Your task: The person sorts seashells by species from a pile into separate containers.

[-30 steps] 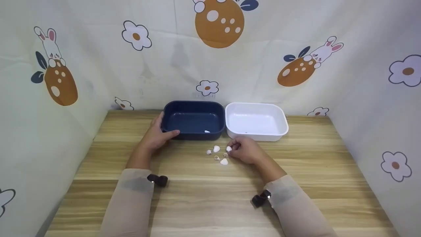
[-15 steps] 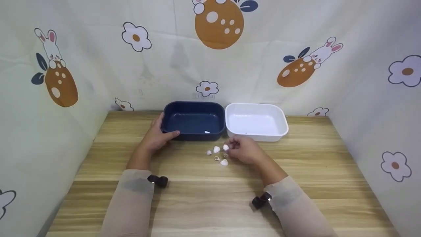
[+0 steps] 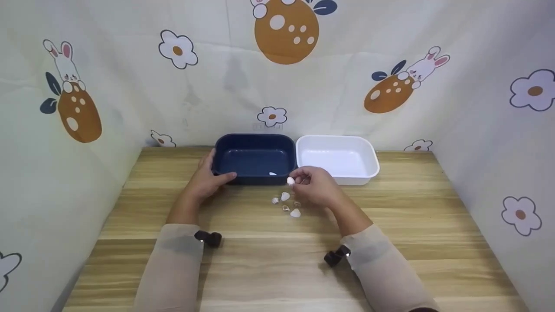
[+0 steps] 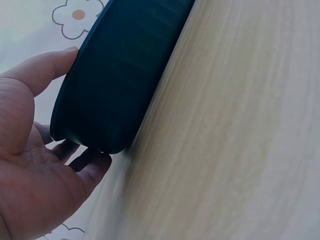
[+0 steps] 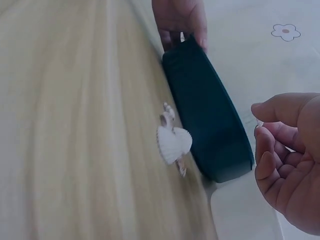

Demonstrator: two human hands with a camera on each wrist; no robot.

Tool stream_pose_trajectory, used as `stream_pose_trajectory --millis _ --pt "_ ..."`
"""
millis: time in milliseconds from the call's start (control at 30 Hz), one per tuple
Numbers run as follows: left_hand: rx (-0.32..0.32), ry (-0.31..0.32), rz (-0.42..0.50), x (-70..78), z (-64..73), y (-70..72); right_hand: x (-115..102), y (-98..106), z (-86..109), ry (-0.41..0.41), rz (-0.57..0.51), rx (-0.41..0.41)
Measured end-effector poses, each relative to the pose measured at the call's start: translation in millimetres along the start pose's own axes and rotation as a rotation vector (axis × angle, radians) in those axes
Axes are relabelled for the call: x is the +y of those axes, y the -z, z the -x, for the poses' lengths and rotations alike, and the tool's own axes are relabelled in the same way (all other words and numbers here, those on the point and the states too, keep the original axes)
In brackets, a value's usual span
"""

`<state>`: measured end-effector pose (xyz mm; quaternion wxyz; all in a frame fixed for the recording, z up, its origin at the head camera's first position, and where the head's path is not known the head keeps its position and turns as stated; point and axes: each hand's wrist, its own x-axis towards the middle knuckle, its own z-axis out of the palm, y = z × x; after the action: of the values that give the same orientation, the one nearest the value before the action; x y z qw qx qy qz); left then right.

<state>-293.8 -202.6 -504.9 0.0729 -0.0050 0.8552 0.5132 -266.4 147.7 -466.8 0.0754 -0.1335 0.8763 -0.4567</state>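
Note:
My left hand [image 3: 206, 178] holds the left end of a dark blue plastic bin [image 3: 256, 180]. In the left wrist view its thumb lies at the rim and the fingers reach around the end wall. Between thumb and fingertips my right hand [image 3: 318, 186] pinches a white seashell [image 3: 291, 180], raised beside the bin's front right corner. The right wrist view shows that shell edge-on, mostly hidden. Below on the table lie two white fan-shaped shells [image 3: 285, 196] and a few small snail shells [image 3: 275, 200]. One white shell [image 3: 272, 173] rests inside the dark bin, near its front wall.
A white plastic bin [image 3: 364, 179] stands right against the dark one, partly behind my right hand. Both are near the back edge of the wood-grain table [image 3: 260, 268]. Patterned cloth [image 3: 217, 95] hangs behind and at both sides.
My right hand has lifted the white shell off the group and carried it up and left toward the dark bin. The left hand stays where it was on the bin.

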Motion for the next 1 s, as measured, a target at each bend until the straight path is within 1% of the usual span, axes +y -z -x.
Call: stream_pose_trajectory --millis 167,333,667,900,1000 --pt "0.001 0.005 0.0 0.0 1.0 1.0 -13.3 -0.8 -13.2 0.001 0.007 0.009" --pt "0.004 -0.002 -0.023 -1.6 1.0 1.9 -23.9 -1.2 -27.3 0.01 0.019 0.021" --pt "0.004 0.0 -0.02 -1.6 -0.5 1.0 -37.6 -4.5 -50.5 -0.003 -0.025 0.003" --pt "0.0 -0.021 -0.038 1.0 0.9 0.8 -41.4 -7.5 -56.5 -0.014 -0.04 0.01" --pt "-0.003 -0.016 -0.033 1.1 0.7 0.7 -39.7 -8.7 -57.0 -0.022 -0.03 0.022"
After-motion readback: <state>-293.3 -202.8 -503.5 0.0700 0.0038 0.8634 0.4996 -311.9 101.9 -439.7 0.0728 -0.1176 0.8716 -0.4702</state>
